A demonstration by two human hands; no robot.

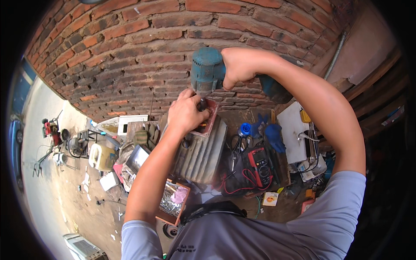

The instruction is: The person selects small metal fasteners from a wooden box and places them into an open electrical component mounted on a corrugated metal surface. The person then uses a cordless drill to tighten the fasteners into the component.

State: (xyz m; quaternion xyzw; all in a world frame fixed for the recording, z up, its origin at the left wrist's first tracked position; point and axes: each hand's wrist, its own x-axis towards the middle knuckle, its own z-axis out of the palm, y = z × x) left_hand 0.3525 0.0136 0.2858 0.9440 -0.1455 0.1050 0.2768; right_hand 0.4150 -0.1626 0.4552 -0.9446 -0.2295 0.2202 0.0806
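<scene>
A teal cordless impact wrench (205, 73) is in my right hand (239, 66), whose fingers wrap its handle. Its nose points down, and a dark socket (202, 104) reaches into the open reddish terminal box (211, 122) on a motor with a grey ribbed housing (203, 154). Beside the socket, my left hand (185, 113) rests at the box with bent fingers and the thumb close to the socket. What those fingers pinch is hidden by the hand. A bit of yellow shows inside the box, under the thumb.
Right of the motor lie scissors (234, 151), a blue tape roll (245, 129), blue gloves (274, 137) and a red multimeter (261, 167) with leads. A tray of small hardware (172, 203) sits near my body. A brick wall (143, 56) stands behind; a yellowish jug (102, 157) is at left.
</scene>
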